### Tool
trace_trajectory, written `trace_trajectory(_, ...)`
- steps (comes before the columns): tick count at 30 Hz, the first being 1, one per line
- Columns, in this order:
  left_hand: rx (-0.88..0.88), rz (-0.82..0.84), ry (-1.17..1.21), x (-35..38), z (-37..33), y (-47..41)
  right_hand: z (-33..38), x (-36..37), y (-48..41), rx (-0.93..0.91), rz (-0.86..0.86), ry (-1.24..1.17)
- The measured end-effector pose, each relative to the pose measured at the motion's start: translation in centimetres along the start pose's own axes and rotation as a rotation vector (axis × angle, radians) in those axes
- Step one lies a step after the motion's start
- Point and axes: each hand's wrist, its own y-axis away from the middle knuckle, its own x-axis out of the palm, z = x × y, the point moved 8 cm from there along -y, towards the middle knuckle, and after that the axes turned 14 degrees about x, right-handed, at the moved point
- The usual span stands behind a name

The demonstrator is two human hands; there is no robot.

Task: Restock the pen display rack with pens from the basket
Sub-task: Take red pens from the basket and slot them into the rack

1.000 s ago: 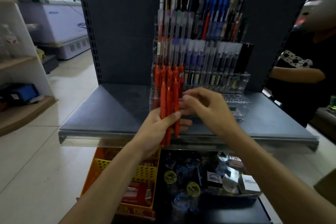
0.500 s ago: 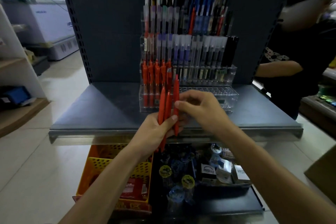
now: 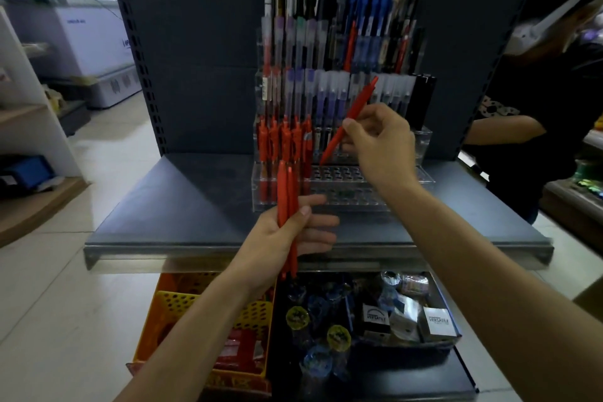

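Orange basket [image 3: 148,336] sits low at the left, below the grey shelf [image 3: 182,199]. Left grip [image 3: 277,238] is closed around a bundle of red pens [image 3: 287,192], held upright before the clear display rack [image 3: 359,199]. Right grip [image 3: 381,147] pinches 1 red pen [image 3: 355,108], tilted, its tip down by the rack's holed front tier.

Bare left hand [image 3: 277,235], right hand [image 3: 381,147]; forearms [image 3: 195,320] bare.

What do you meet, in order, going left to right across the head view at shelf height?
Freezer → left hand gripping pen bundle → right hand pinching one pen → person.
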Motion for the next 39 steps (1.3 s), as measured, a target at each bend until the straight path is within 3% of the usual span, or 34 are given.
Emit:
trace_trajectory(7,0.042,-0.047,-0.172,-1.5,-0.2,-0.6,-1.6,3.0,-1.2,-0.057,-0.007,0.285)
trace_trajectory(12,-0.027,-0.039,-0.091,-1.5,0.5,-0.9,-3.8,5.0,-0.9,-0.065,0.046,0.483)
trace_trajectory(19,-0.082,-0.040,0.214,-0.7,0.9,-1.1,-4.3,4.6,-0.6,-0.084,-0.045,0.705)
trace_trajectory(26,0.016,0.000,-0.015,-0.3,0.1,-0.8,-5.1,4.1,-0.2,-0.053,0.008,0.665)
trace_trajectory(30,0.051,-0.008,0.027,-0.3,-0.4,-0.6,-4.3,2.8,1.1,-0.135,0.018,0.582)
trace_trajectory(34,0.047,-0.011,0.045,-0.3,-0.6,-0.4,-3.0,2.0,3.3,-0.108,0.176,0.380)
trace_trajectory(39,0.023,0.016,-0.095,-0.2,-0.8,0.2,-3.1,4.1,7.1,0.047,0.682,0.094)
